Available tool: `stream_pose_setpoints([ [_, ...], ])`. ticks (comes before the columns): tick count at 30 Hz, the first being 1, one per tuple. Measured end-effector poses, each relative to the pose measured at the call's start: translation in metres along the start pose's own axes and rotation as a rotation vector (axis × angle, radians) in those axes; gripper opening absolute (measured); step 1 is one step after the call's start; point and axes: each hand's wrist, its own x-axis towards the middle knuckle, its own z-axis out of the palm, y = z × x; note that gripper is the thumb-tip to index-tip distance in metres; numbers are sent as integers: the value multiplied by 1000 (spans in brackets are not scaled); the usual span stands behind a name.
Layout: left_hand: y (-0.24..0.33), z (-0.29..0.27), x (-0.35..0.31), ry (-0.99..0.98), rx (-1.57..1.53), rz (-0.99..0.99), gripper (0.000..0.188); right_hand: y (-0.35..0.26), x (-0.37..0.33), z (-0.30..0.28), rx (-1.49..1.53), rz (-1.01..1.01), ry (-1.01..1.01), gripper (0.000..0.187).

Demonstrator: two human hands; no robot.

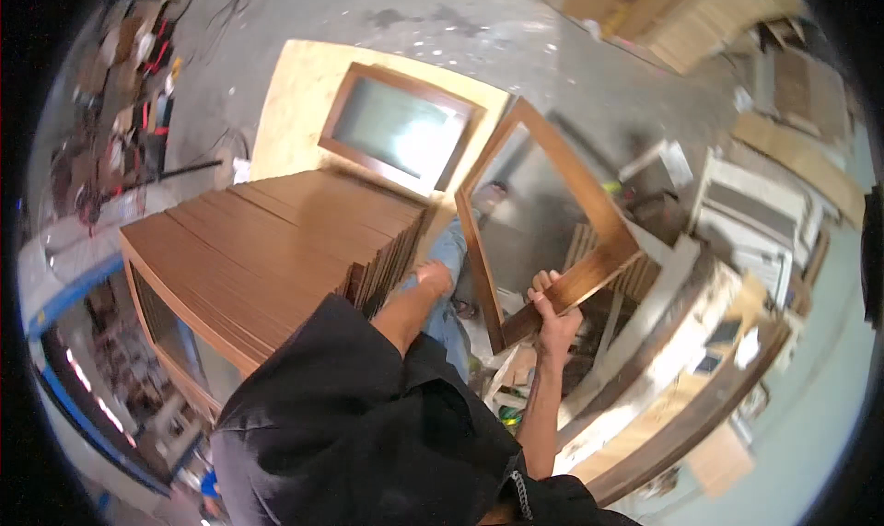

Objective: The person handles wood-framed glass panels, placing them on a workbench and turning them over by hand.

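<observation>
My right hand (555, 321) is closed around the near corner of a brown wooden frame (589, 204), which is held up and tilted. The floor and a shoe show through the frame's opening; I cannot tell whether glass fills it. My left hand (435, 275) is by my jeans, beside the stack; it is blurred and its fingers are not clear. Left of it stands a long row of tightly packed brown wooden frames (285, 240). Beyond the row, a similar frame with a shiny pane (391, 125) lies on a pale wooden board (290, 93).
Cardboard boxes (672, 19) stand at the far right. White panels (750, 213) and a curved wooden bench edge (691, 415) lie at the right. Tools and clutter (129, 130) line the far left, and a blue-edged table (74, 291) is at the left.
</observation>
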Motion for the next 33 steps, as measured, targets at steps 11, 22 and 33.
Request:
stream_pose_setpoints([
  [11, 35, -49, 45, 0, -320, -57, 73, 182, 284, 161, 523, 448, -625, 63],
  [22, 29, -39, 59, 138, -314, -82, 74, 335, 382, 226, 477, 689, -607, 61],
  [33, 30, -52, 57, 88, -260, -164, 71, 300, 380, 238, -506, 508, -687, 34],
])
